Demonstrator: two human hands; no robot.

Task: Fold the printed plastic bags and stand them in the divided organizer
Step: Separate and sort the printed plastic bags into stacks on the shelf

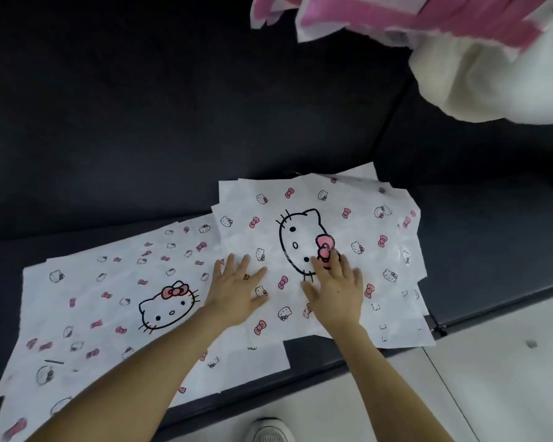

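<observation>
Two grips, left grip [237,291] and right grip [336,291], press flat with straight fingers on the top bag [332,212], which lies on the dark surface [476,250]. Slick film may slide over the bags beneath [406,327], skewing the fold.

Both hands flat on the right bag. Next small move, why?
Probably grip one edge of the top bag and fold it over. The left hand and right hand both press flat on it with straight fingers, it lies spread open on the pile, and no fold shows yet.
</observation>
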